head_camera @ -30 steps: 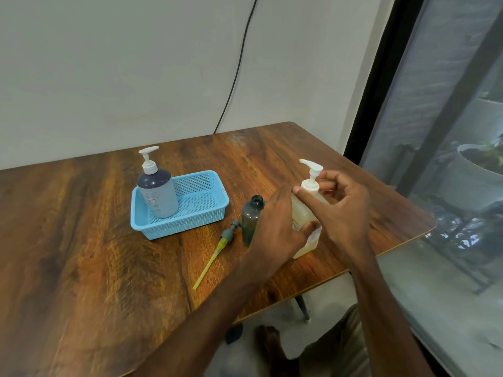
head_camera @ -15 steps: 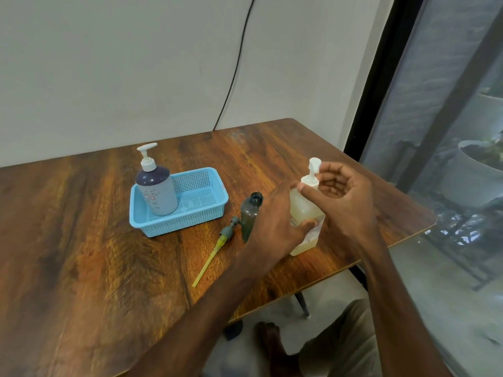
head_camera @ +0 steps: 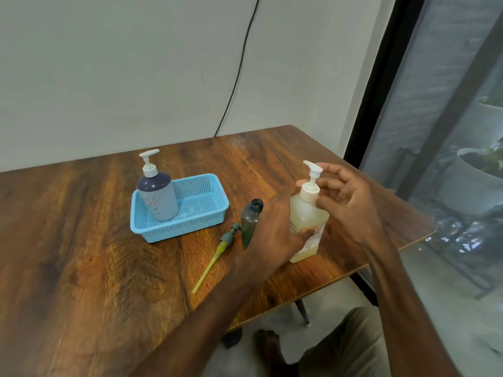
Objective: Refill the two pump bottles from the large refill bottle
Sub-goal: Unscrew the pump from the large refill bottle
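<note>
A clear bottle of yellowish liquid (head_camera: 304, 213) with a white pump head stands near the table's right front edge. My left hand (head_camera: 275, 232) wraps around its body. My right hand (head_camera: 351, 202) has thumb and fingers at the white pump collar, fingers partly spread. Just left of it stands a small dark green bottle (head_camera: 251, 219) with an open neck. Its pump with a yellow tube (head_camera: 217, 251) lies flat on the table beside it. A grey-blue pump bottle (head_camera: 158, 197) stands in the left end of a blue basket (head_camera: 201, 227).
The wooden table (head_camera: 81, 254) ends close behind the clear bottle on the right, beside a dark-framed glass door (head_camera: 408, 104). A black cable (head_camera: 236, 72) runs down the wall. My knee and a bare foot (head_camera: 269, 346) show below the table edge.
The pump nozzle of the clear bottle has turned under my right hand's fingers and now points left. My left hand keeps its hold on the bottle body.
</note>
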Available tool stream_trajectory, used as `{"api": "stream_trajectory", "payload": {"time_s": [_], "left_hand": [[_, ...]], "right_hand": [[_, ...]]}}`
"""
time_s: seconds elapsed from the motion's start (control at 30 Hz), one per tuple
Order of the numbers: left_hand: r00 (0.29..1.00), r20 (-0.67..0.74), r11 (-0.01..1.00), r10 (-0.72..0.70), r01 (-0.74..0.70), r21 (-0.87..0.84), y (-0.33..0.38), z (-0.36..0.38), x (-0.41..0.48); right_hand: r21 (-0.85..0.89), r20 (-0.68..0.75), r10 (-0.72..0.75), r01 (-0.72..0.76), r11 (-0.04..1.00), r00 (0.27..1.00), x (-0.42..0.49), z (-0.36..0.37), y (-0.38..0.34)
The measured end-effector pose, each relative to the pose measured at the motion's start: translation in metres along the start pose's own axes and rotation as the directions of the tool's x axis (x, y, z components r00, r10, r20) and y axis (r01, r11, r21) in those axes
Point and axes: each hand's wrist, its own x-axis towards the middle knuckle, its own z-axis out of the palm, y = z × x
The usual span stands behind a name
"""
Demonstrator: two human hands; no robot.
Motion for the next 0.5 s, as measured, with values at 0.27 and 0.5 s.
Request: {"api": "stream_trajectory", "payload": {"time_s": [0.27,0.5], "left_hand": [[1.0,0.011,1.0,-0.014,0.014,-0.002,0.0008,0.0002,0.001],[1.0,0.016,1.0,-0.026,0.026,0.001,-0.0015,0.0003,0.0005]], "right_hand": [[-0.153,-0.044,-0.019,0.012,0.988,0.999,0.0015,0.0055,-0.0008],[-0.329,-0.02,-0.055,0.045,0.943,0.998,-0.0044,0.0049,-0.0078]]}}
